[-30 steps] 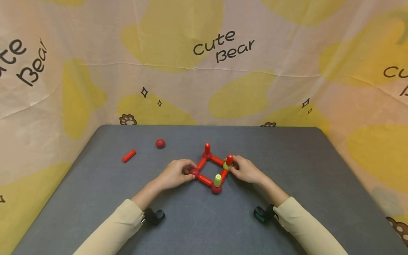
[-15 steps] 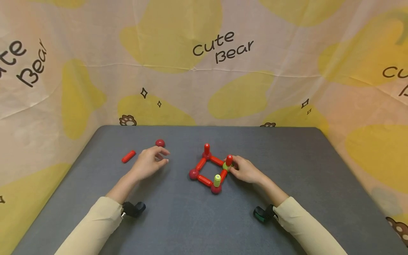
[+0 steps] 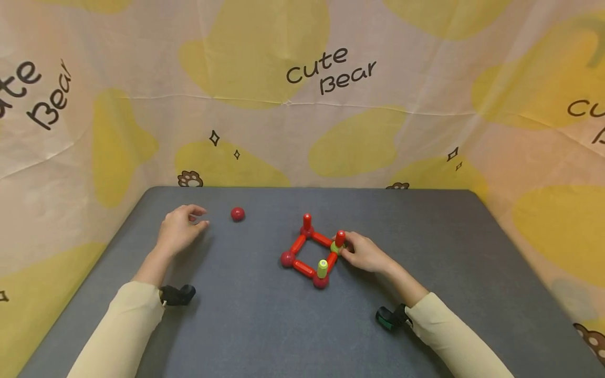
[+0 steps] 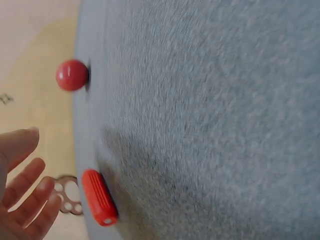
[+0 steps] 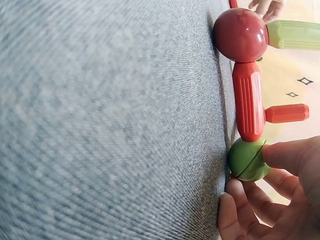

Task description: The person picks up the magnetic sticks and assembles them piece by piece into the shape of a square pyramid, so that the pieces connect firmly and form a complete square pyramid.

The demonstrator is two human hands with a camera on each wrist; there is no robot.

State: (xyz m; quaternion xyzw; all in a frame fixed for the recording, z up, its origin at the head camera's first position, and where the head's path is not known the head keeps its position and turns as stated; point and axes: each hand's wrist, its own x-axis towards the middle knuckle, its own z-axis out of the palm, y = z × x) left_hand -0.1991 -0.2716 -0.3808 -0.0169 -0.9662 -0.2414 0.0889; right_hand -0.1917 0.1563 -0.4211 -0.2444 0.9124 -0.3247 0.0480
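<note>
My left hand [image 3: 179, 229] hovers over the left part of the table with fingers loosely bent and nothing in them. Near it lies a loose red rod [image 4: 100, 197], ridged and blunt-ended; the hand hides it in the head view. My right hand [image 3: 364, 252] pinches a green ball [image 5: 248, 160] between thumb and fingers. That ball is one corner of a four-sided frame of red rods [image 3: 304, 268] and balls. The other corners are red balls [image 3: 287, 259]. Two red rods [image 3: 307, 221] and a light green rod [image 3: 322, 269] stand upright on corner balls.
A loose red ball [image 3: 238, 214] sits on the grey table [image 3: 264, 325], between my left hand and the frame. Behind the table hangs a patterned cloth [image 3: 264, 126]. Both wrists carry black cameras [image 3: 177, 295].
My left hand has let go of the frame's left red ball and moved left, past the loose ball, to the loose rod. My right hand stays on the green ball.
</note>
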